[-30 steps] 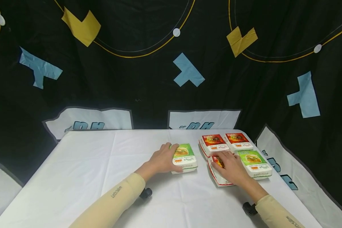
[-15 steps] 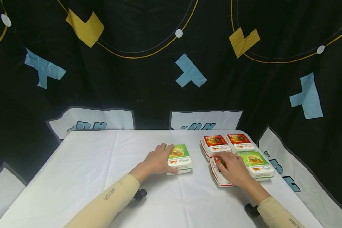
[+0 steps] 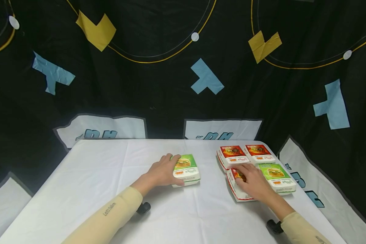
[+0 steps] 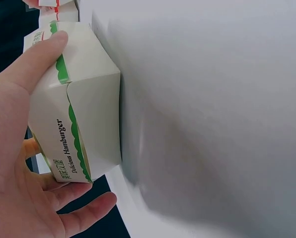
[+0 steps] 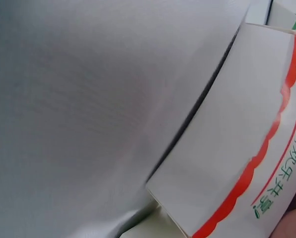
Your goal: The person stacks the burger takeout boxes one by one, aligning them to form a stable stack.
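My left hand [image 3: 161, 172] holds a white-and-green hamburger box [image 3: 187, 173] by its left side, thumb on the near face. In the left wrist view, the fingers lie along another side of that box [image 4: 93, 114]; whether its base touches the cloth, I cannot tell. My right hand [image 3: 253, 179] rests over a white-and-red hamburger box [image 3: 236, 189], covering much of its lid; in the right wrist view, that box [image 5: 222, 144] sits on the table, with only a bit of hand at the lower right. Some fingertips of my right hand are hard to make out.
Behind my right hand stand two red-topped boxes, one on the left [image 3: 232, 156] and one on the right [image 3: 259, 154]. A green-topped box [image 3: 277, 178] sits to its right, near the edge of the white-clothed table [image 3: 85, 176]. A black curtain [image 3: 158, 91] hangs behind.
My left hand has carried or slid the green hamburger box leftward, away from the group. On the red box, my right thumb has drawn back slightly. The head view has turned a little left.
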Motion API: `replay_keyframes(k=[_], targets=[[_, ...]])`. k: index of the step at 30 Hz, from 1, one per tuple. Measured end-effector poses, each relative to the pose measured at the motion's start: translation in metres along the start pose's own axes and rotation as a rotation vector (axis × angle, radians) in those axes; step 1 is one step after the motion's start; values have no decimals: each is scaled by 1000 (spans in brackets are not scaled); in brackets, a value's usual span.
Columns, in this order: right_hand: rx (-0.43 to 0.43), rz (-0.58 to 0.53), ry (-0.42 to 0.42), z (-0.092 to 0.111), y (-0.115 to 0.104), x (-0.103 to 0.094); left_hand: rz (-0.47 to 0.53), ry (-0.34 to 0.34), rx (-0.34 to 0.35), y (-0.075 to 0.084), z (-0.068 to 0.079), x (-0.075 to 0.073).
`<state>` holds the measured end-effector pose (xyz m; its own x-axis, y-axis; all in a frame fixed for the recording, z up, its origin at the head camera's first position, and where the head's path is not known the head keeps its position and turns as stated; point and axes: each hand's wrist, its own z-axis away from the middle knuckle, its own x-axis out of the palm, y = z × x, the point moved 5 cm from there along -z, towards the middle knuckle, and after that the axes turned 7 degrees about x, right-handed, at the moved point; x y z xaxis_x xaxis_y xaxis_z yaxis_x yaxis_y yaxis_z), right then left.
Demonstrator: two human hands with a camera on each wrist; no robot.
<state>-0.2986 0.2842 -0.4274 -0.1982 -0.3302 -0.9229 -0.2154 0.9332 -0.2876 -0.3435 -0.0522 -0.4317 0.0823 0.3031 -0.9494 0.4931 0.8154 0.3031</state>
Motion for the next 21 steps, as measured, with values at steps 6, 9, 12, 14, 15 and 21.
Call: replay_keyframes(k=[6, 9, 12, 14, 15, 21], targets=[[33, -63, -27, 3, 3, -5, -10, 8, -2, -7, 6, -4], [32, -89, -23, 5, 4, -6, -9, 8, -6, -10, 9, -4], [16, -97, -36, 6, 5, -6, -9, 9, -11, -12, 12, -6], [11, -98, -59, 6, 6, -6, -8, 10, -15, -13, 14, -7], [13, -100, -76, 6, 7, -6, -11, 11, -18, -14, 15, -7], [-2, -136, -143, 6, 6, -10, -11, 20, -32, -19, 21, -10]])
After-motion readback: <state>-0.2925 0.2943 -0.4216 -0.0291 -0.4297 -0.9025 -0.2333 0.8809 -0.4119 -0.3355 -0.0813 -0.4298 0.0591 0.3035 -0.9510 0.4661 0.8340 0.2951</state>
